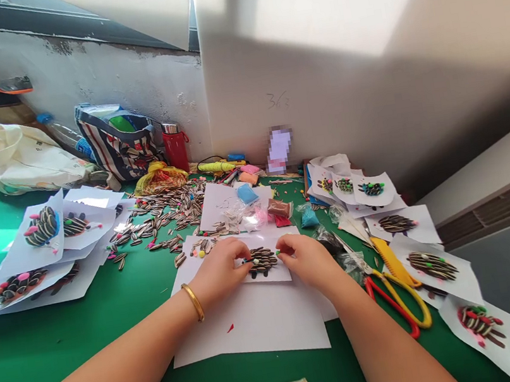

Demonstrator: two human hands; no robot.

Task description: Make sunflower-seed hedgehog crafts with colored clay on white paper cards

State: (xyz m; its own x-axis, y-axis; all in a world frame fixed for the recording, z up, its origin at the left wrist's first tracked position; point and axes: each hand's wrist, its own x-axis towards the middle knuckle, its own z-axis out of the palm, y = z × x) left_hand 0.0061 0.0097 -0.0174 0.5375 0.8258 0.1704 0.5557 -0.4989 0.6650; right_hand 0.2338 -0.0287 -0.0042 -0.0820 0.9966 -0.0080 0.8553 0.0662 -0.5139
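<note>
On the green table (66, 337), your hands sit close together over a stack of white paper (249, 329), and a small seed picture (262, 261) lies on the top sheet between them. Your left hand (219, 271), with a gold bangle (193, 301) on its wrist, and your right hand (306, 261) are both curled inward, their fingertips (279, 252) at the picture's two ends. You can't tell from this view whether they are gripping anything, because the tips are too small to read. Just right of your right hand lie scissors with red and yellow handles (394, 305) and a yellow box cutter (393, 263). Loose sunflower seeds (168, 220) are scattered beyond the paper, other seed pictures (43, 229) are piled on the left, and packets of coloured clay (247, 193) sit further back, near a red flask (175, 146).
</note>
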